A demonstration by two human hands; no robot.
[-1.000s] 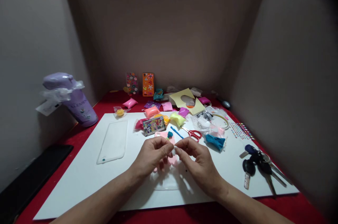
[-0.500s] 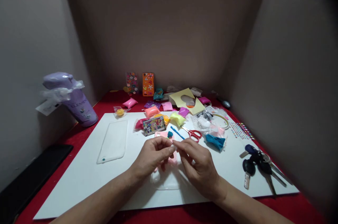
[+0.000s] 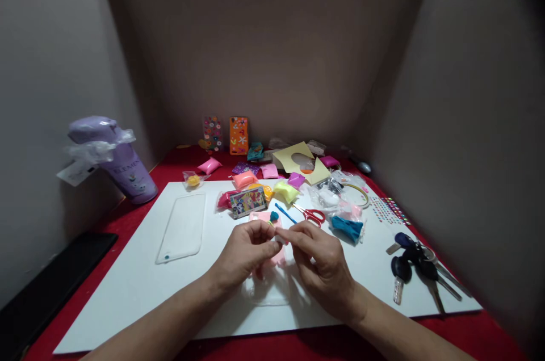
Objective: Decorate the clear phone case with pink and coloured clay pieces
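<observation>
My left hand and my right hand meet at the fingertips over the middle of the white board. Between the left thumb and fingers is a small whitish bit, too small to name. The right fingertips press against the same spot, and what they hold, if anything, is hidden. Under the hands lies a clear phone case partly covered in pink, mostly hidden by the fingers. A small teal lump sits at its top end.
Red scissors and a blue tool lie just beyond the hands. Another clear case is at left, keys at right. Colourful clay packets stretch across the back. A purple wrapped bottle stands far left.
My right fingertips have shifted slightly left against the left fingertips. The left hand and the things on the board look unchanged.
</observation>
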